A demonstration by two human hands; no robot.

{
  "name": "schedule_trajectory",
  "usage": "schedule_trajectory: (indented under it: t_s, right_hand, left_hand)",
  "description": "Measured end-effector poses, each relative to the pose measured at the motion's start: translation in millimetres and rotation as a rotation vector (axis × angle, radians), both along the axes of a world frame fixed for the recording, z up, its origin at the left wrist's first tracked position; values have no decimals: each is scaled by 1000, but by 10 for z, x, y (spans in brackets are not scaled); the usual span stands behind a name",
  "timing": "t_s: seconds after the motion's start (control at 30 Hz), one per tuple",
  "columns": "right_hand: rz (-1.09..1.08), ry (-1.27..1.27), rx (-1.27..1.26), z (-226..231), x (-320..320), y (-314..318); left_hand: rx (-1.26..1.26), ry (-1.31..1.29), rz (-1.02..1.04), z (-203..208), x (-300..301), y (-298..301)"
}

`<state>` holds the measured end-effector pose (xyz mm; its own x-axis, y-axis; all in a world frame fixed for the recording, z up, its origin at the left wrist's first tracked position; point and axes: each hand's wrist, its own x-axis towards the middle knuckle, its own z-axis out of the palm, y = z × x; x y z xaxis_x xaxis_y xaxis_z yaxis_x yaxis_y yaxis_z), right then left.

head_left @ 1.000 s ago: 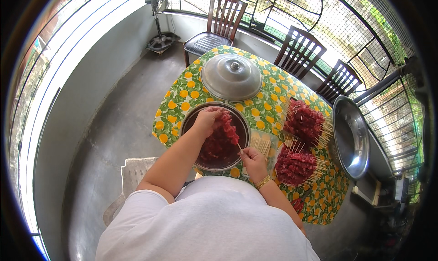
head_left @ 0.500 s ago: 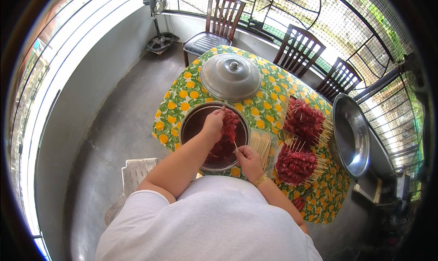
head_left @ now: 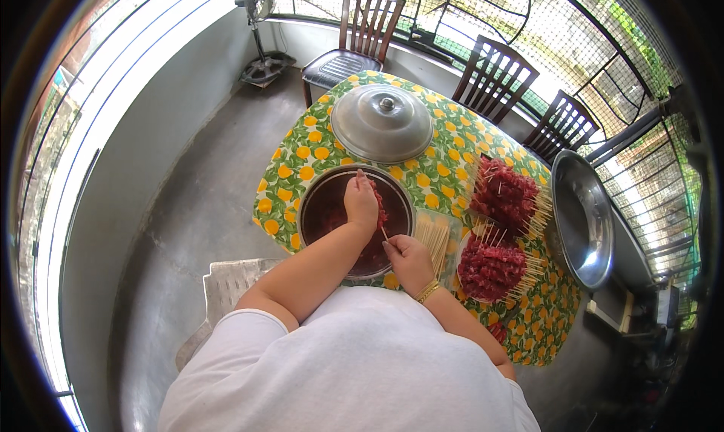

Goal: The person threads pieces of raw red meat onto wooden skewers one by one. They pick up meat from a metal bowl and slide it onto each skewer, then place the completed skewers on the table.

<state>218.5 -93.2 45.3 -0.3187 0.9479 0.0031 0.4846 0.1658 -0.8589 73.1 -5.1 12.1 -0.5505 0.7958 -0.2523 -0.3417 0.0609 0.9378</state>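
Note:
Over a deep round pot point(head_left: 303, 239) of dark red raw meat point(head_left: 329, 217), my left hand point(head_left: 362, 200) is closed around the meat on a skewer. That meat skewer point(head_left: 381, 204) slants down to the right, mostly covered by the left hand. My right hand point(head_left: 409, 261), with a gold bracelet at the wrist, pinches the bare lower end of its stick at the pot's right rim. Just beyond the right hand lie loose bamboo sticks point(head_left: 434, 239) in a clear tray. Farther right, finished meat skewers are heaped in a near pile point(head_left: 492, 270) and a far pile point(head_left: 504, 194).
A domed metal lid point(head_left: 385, 134) rests behind the pot on the lemon-patterned tablecloth point(head_left: 283, 175). At the table's right edge a large steel basin point(head_left: 582, 221) leans tilted. Wooden chairs point(head_left: 494, 81) line the far side; a standing fan point(head_left: 260, 32) is in the back corner.
My left hand has turned and shifted slightly up, so its back now hides much of the meat that showed before. The right hand keeps its pinch on the stick, a little higher.

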Motion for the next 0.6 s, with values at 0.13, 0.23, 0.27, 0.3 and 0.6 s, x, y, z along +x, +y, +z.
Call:
schedule_trajectory:
  t_s: [0.13,0.23,0.27,0.3,0.6]
  right_hand:
    - [3,38,-64,-57,-11,-6]
    - [-33,137,-176,-80,-4,-7]
    - [-52,180,-226,-81,1,-2]
    - [-61,165,-226,-85,23,9]
    - [-131,179,-349,-126,239,58]
  left_hand:
    - [-32,-52,-41,-79,61,-46]
    - [24,-56,-60,-181,110,-42]
    - [49,-100,-68,-232,108,-29]
    - [73,-147,-79,-302,119,-14]
    - [2,1286,-861,-1182,-191,262]
